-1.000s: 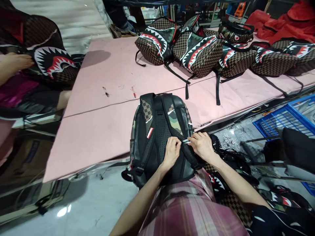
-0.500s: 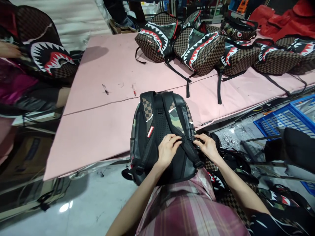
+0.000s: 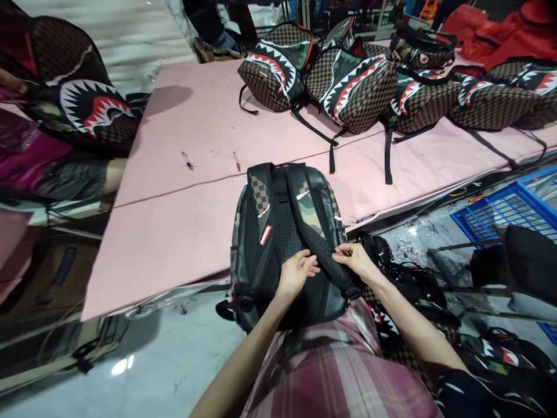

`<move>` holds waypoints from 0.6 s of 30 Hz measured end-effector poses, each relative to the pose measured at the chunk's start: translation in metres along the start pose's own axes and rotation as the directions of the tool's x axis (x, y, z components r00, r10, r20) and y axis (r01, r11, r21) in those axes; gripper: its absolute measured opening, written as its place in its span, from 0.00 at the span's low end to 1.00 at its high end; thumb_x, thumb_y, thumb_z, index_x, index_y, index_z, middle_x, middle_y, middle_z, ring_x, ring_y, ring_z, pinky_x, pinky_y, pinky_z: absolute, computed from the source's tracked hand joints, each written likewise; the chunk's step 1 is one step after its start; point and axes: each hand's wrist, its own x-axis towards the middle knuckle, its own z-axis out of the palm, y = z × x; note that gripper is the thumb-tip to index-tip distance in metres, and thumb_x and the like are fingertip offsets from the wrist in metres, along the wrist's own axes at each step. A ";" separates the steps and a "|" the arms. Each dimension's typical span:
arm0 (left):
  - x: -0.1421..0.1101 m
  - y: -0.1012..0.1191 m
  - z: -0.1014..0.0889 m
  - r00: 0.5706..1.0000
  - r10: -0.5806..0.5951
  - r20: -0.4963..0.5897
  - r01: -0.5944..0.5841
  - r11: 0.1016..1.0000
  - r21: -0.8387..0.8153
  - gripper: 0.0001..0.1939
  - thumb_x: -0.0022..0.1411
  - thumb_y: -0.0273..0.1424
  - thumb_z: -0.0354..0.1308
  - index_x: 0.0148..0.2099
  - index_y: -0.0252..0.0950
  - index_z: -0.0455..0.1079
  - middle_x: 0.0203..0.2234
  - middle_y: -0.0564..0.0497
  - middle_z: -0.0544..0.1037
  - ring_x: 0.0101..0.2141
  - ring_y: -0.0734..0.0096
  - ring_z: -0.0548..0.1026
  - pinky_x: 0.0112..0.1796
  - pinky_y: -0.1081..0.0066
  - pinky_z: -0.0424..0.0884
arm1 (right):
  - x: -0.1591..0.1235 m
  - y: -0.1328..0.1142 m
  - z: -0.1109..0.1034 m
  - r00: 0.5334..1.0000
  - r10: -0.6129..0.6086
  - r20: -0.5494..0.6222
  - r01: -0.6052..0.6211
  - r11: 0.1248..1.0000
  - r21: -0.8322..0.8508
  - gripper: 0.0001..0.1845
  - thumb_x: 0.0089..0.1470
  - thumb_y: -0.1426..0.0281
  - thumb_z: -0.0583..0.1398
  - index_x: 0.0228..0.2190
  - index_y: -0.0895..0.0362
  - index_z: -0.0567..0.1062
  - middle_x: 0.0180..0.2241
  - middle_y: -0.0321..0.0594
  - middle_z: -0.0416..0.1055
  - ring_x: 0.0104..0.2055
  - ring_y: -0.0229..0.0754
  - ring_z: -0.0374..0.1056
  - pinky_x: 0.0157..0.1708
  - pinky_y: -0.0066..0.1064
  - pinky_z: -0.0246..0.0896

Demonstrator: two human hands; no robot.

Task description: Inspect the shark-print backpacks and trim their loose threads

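A black backpack (image 3: 285, 232) with checkered and camouflage patches leans against the table edge in front of my lap, its strap side up. My right hand (image 3: 357, 261) has thumb and fingertips pinched at the edge of the right shoulder strap (image 3: 324, 253). My left hand (image 3: 297, 276) is over the back panel, just left of that strap, fingers loosely bent and apart with nothing visible in them. A small red label (image 3: 265, 234) sits on the left shoulder strap (image 3: 256, 261).
Several shark-mouth backpacks (image 3: 354, 93) line the far side of the pink table (image 3: 174, 232). Two small slim items (image 3: 187, 161) lie on it. At left, another person's hand (image 3: 11, 82) is at a similar backpack (image 3: 96, 107). Blue crates (image 3: 491, 217) and more bags (image 3: 418, 284) are at right.
A small pale, shiny piece between my hands a second ago no longer shows. My right hand has shifted slightly left onto the strap; my left hand's fingers have loosened and dropped a little.
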 end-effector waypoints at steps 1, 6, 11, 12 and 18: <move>0.000 0.005 0.003 1.000 0.000 0.025 0.001 0.998 -0.066 0.21 0.48 0.40 0.62 0.41 0.30 0.68 0.28 0.46 0.76 0.26 0.70 0.74 0.26 0.72 0.71 | 0.000 0.000 0.002 0.999 0.033 0.014 -0.034 0.993 0.117 0.15 0.39 0.60 0.63 0.20 0.59 0.71 0.19 0.32 0.65 0.24 0.35 0.61 0.26 0.27 0.54; -0.008 0.020 0.014 0.991 0.031 0.127 0.010 0.951 -0.308 0.19 0.44 0.36 0.66 0.37 0.32 0.69 0.31 0.48 0.75 0.31 0.73 0.73 0.31 0.74 0.71 | -0.003 0.005 0.002 0.998 0.062 0.009 -0.063 0.965 0.256 0.15 0.38 0.60 0.65 0.24 0.60 0.73 0.22 0.33 0.69 0.25 0.36 0.63 0.28 0.28 0.56; -0.006 0.015 0.016 0.999 0.044 0.030 -0.032 0.945 -0.324 0.13 0.41 0.33 0.66 0.27 0.32 0.67 0.19 0.56 0.69 0.24 0.79 0.70 0.30 0.75 0.70 | -0.009 -0.002 -0.014 0.974 -0.222 -0.047 0.206 0.952 -0.225 0.22 0.43 0.62 0.64 0.42 0.55 0.72 0.38 0.39 0.73 0.39 0.44 0.67 0.40 0.34 0.59; -0.005 0.014 0.015 0.998 0.059 0.014 -0.052 0.952 -0.301 0.13 0.41 0.32 0.66 0.25 0.32 0.65 0.18 0.57 0.68 0.22 0.80 0.69 0.29 0.75 0.69 | -0.011 -0.005 -0.018 0.955 -0.290 -0.065 0.251 0.905 -0.345 0.22 0.45 0.63 0.63 0.43 0.55 0.71 0.39 0.40 0.72 0.40 0.44 0.67 0.41 0.34 0.58; -0.002 0.016 0.013 0.995 0.098 -0.015 -0.099 0.975 -0.198 0.11 0.42 0.31 0.63 0.20 0.33 0.63 0.15 0.57 0.66 0.21 0.80 0.67 0.28 0.77 0.68 | -0.008 -0.025 -0.028 0.795 -0.599 0.095 0.491 0.543 -0.681 0.11 0.54 0.63 0.57 0.35 0.56 0.74 0.32 0.41 0.74 0.36 0.43 0.65 0.36 0.33 0.54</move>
